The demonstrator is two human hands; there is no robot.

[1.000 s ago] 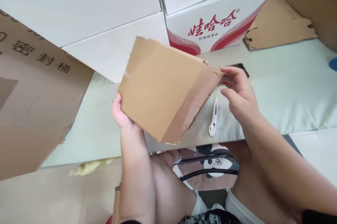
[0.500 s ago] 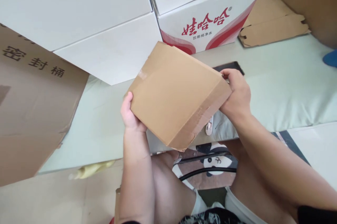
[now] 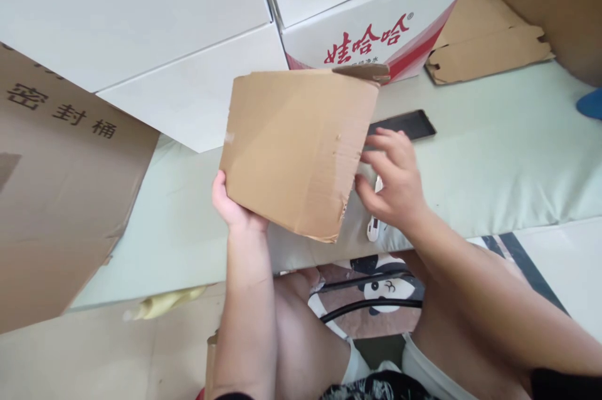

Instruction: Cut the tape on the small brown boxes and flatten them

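A small brown cardboard box (image 3: pixel 277 143) is held up above the pale green cloth, tilted, with its flap edge on the right standing out. My left hand (image 3: pixel 237 202) grips its lower left corner, thumb on the near face and the other fingers hidden underneath. Beside the right edge is my right hand (image 3: pixel 392 174), fingers apart and curved; its fingertips are at the flap or just off it, I cannot tell which. Behind that hand lie a black phone (image 3: pixel 409 126) and a small white tool (image 3: pixel 374 227), partly covered.
White cartons (image 3: pixel 188 93) stand stacked at the back, one with red lettering (image 3: pixel 367 42). A large brown carton (image 3: pixel 70 187) is at the left. Flattened cardboard (image 3: pixel 489 42) lies at the back right on the green cloth (image 3: pixel 508 155). A blue object (image 3: pixel 590 104) shows at the right edge.
The box has turned so its right flap side faces me more and a back flap sticks out. My right hand has let go of the corner and come down and left.
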